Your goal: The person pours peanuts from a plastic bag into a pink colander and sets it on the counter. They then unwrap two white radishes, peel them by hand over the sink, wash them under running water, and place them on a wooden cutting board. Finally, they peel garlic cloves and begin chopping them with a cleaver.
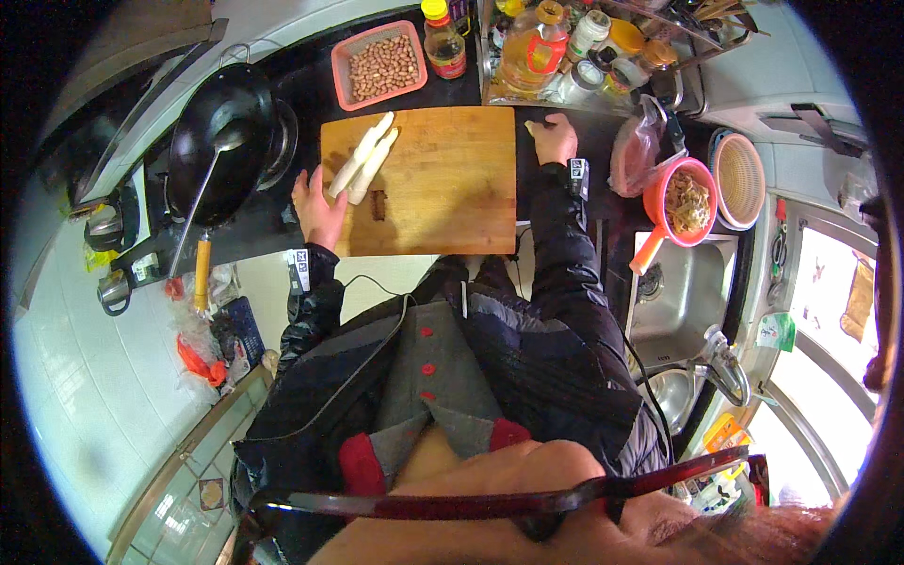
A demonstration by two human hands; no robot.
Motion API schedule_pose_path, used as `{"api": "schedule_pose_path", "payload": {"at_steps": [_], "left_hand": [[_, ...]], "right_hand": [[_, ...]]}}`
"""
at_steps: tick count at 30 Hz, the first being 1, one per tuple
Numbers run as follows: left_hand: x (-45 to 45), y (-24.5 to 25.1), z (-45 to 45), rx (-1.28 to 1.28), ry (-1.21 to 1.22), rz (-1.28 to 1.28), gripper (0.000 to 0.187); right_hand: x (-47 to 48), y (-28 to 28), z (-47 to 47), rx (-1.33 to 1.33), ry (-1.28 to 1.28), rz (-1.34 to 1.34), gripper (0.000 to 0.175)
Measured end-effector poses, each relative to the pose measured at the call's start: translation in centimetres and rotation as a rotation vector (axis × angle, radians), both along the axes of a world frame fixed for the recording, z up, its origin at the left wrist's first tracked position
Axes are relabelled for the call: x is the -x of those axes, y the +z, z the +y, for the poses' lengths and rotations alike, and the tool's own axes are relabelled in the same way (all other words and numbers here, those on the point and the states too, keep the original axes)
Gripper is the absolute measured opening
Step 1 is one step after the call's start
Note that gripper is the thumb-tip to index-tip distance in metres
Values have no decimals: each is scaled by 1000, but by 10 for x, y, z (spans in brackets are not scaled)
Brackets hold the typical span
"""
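Observation:
Two long, peeled white vegetable stalks [364,159] lie side by side, slanting across the left part of a wooden cutting board [452,176]. My left hand [319,212] is at the board's left edge, its fingers apart and its thumb close to the lower ends of the stalks. Whether it touches them is hard to tell. Just beyond the board's right edge, my right hand [554,140] is over the black counter with its fingers curled. Something small and pale shows at its fingertips; I cannot make out if it is held. A dark rectangular mark is on the board.
Behind the board are a pink basket of peanuts [381,67] and a sauce bottle [445,46]. A black wok [222,134] with a ladle [205,191] stands left. Rightward are a bottle rack [565,106], a red handled strainer [653,205] holding shredded food, and a sink [685,296].

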State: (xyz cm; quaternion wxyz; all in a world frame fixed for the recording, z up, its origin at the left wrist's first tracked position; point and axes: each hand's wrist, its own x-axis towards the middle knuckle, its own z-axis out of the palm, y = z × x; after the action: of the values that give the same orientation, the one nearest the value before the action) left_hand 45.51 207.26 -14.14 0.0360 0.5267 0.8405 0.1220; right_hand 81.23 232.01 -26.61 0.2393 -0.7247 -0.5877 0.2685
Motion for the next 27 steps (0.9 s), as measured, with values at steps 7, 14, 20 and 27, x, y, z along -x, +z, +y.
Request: {"api": "schedule_pose_path", "payload": {"at_steps": [7,14,20,27], "left_hand": [[-24,21,13,-100,-65,-37,63],[-87,50,41,-357,-214,-355,50],[-143,43,58,-195,12,-1705,41],[-200,60,91,-143,-40,-2489,61]], "right_hand": [[-1,22,-7,-60,262,-147,23],[-8,13,-17,-203,402,-107,15],[-8,96,-34,409,243,1038,11],[-5,219,-71,502,617,953,19]]}}
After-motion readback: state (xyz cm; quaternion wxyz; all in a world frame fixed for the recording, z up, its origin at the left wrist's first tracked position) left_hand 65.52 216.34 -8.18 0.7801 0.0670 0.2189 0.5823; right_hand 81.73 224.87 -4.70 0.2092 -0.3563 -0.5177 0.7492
